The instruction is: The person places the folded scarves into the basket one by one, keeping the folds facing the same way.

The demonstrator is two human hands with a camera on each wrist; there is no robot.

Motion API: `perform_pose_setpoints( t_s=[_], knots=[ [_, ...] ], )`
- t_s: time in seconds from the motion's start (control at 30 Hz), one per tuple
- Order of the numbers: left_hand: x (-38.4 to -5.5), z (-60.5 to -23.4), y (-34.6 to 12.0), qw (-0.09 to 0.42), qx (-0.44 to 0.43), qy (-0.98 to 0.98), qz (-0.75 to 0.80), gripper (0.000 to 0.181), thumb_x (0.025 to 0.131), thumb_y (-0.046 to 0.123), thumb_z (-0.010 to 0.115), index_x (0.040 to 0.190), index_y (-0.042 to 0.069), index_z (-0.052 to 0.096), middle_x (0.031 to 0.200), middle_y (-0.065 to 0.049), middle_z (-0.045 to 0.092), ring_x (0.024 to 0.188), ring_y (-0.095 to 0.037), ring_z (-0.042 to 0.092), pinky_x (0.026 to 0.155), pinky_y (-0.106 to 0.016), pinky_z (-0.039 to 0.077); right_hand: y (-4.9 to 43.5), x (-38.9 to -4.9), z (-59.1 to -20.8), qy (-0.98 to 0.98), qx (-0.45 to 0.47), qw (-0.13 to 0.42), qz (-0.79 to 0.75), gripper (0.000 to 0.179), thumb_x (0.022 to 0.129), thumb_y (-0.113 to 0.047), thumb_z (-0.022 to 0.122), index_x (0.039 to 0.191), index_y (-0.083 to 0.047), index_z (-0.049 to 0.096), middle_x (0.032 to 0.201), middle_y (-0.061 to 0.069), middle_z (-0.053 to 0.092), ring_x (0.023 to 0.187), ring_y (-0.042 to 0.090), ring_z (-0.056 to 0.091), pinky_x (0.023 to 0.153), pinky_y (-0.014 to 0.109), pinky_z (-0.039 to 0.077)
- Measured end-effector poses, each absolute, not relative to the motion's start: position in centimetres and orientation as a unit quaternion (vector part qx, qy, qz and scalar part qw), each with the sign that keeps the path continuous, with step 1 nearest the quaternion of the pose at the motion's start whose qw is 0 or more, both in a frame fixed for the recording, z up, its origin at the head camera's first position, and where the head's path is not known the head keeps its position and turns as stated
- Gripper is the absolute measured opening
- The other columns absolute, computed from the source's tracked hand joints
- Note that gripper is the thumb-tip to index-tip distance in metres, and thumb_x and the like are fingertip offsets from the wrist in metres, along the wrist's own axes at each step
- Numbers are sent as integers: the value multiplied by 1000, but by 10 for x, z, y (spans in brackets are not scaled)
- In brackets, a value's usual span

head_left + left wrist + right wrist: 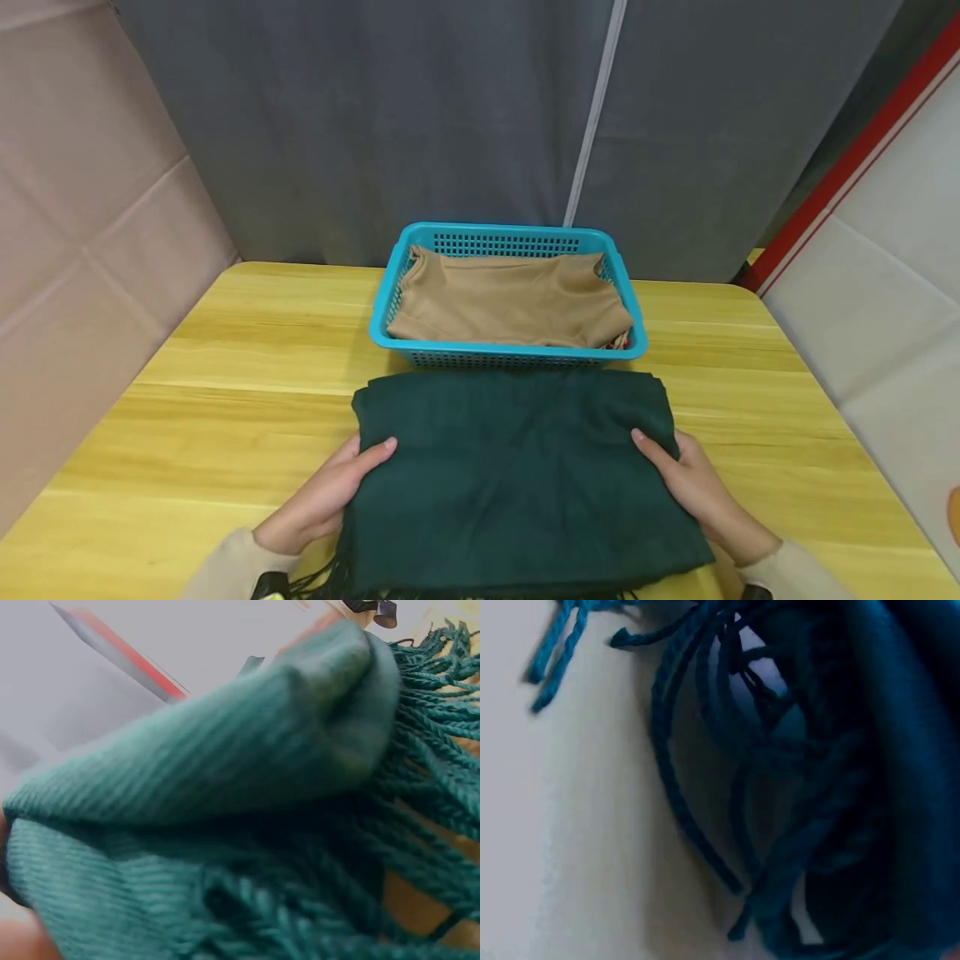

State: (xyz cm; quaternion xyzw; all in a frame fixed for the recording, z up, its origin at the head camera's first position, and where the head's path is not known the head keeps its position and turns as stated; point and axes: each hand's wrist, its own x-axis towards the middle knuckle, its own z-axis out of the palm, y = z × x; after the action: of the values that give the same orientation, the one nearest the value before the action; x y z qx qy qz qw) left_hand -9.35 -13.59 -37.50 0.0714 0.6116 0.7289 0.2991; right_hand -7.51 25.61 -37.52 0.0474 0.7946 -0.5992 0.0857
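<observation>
A folded dark green scarf (510, 483) with twisted fringe is held between both hands at the front of the table. My left hand (330, 496) grips its left edge, thumb on top and fingers underneath, hidden. On the right edge, my right hand (693, 483) pinches the cloth the same way. The left wrist view shows the scarf's folded layers (202, 757) and its fringe (435, 750) close up. Dark fringe strands (675, 772) hang over a pale surface in the right wrist view. Just beyond the scarf stands a blue plastic basket (381, 308) containing folded tan cloth (510, 300).
The wooden table (247, 375) extends on both sides of the basket. A grey curtain (375, 125) hangs along its back edge. Pale panels (82, 250) flank the left side, and a white panel with a red border (847, 158) stands at the right.
</observation>
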Motion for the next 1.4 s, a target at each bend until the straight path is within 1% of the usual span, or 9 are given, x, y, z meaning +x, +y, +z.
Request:
perform_pose_setpoints(
  t_s=[0.17,0.3,0.43,0.6,0.8,0.93,1.07,1.23,1.4],
  knots=[
    [-91,-365,-140,291,79,635,711,60,96,30,39,140,13,2,142,-14,18,119,-20,38,95,-35,35,255,-73,-372,801,27,63,-595,45,92,-31,47,119,5,48,100,8,61,84,18,61,71,34,49],
    [-88,-356,-144,279,100,662,688,59,96,30,37,141,12,2,142,-14,16,122,-21,34,95,-34,35,255,-72,-368,811,2,33,-585,40,93,-27,46,116,6,50,96,2,63,81,16,62,69,33,50],
    [-84,-341,-147,264,124,684,669,59,97,30,35,141,13,0,143,-14,14,123,-19,34,94,-34,36,255,-70,-361,829,-41,-30,-557,31,94,-19,46,108,7,54,90,-6,63,76,13,62,65,31,51],
    [-85,-326,-150,235,148,704,653,57,97,27,35,142,14,1,143,-12,12,122,-14,34,93,-31,37,255,-70,-350,843,-82,-111,-520,19,92,-7,47,101,5,59,86,-11,62,72,9,61,61,27,50],
    [-91,-321,-155,185,193,711,650,54,98,23,34,142,14,4,141,-15,16,118,-13,38,88,-25,40,256,-74,-337,835,-102,-141,-523,18,90,-2,48,101,-6,61,86,-12,62,71,8,61,61,24,50],
    [-94,-316,-156,159,214,712,649,52,98,20,33,142,14,6,140,-17,17,117,-11,39,88,-23,40,256,-79,-329,825,-121,-166,-527,22,88,3,49,98,-10,64,84,-11,63,69,7,61,60,21,49],
    [-97,-304,-154,138,220,719,644,51,98,17,33,141,11,8,138,-17,20,115,-9,41,87,-22,40,255,-83,-320,802,-135,-174,-556,27,87,7,48,96,-13,64,84,-8,63,70,7,61,61,18,48],
    [-103,-289,-152,100,242,729,632,47,97,13,34,140,9,14,134,-14,28,111,-12,45,86,-23,41,254,-89,-309,777,-135,-185,-587,27,87,6,48,95,-14,64,84,-6,64,70,6,60,61,16,47],
    [-112,-282,-151,76,258,730,629,44,97,12,35,138,8,21,129,-8,36,107,-14,49,85,-24,43,253,-94,-301,750,-130,-179,-624,25,88,4,48,96,-14,64,85,-5,63,70,6,60,62,16,48]
  ],
)
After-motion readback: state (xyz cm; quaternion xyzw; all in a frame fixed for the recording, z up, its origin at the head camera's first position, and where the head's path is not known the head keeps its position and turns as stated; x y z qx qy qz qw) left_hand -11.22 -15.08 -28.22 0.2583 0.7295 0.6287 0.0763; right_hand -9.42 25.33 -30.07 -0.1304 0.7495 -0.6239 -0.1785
